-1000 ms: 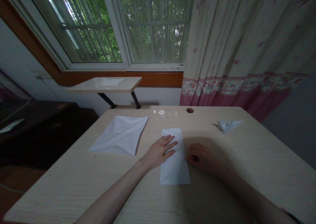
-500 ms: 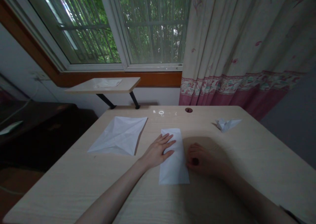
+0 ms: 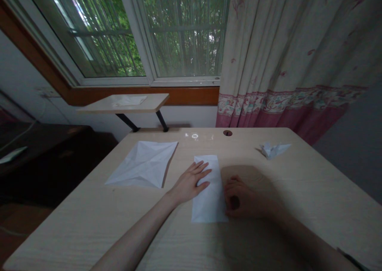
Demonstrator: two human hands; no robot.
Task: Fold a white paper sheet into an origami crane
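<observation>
A white sheet of paper (image 3: pixel 209 207), folded into a long rectangle, lies lengthwise before me on the desk. My left hand (image 3: pixel 192 181) rests flat on its upper left part, fingers spread. At the sheet's right edge, my right hand (image 3: pixel 240 197) is curled, thumb and forefinger forming a ring whose tips close on that edge. A second white sheet (image 3: pixel 145 163), opened out and marked with creases, lies to the left of my left hand. Farther right and back sits a small folded paper bird (image 3: pixel 273 150).
The pale wooden desk (image 3: pixel 167 239) has a round cable hole (image 3: pixel 227 133) near its back edge. A raised shelf (image 3: pixel 152 104) on black legs carries another white paper (image 3: pixel 129 100). Behind are a barred window (image 3: pixel 185 36) and a flowered curtain (image 3: pixel 268 56).
My right hand has slid a little down the folded sheet's right edge, towards me. My left hand keeps its place on the paper. The view has shifted slightly.
</observation>
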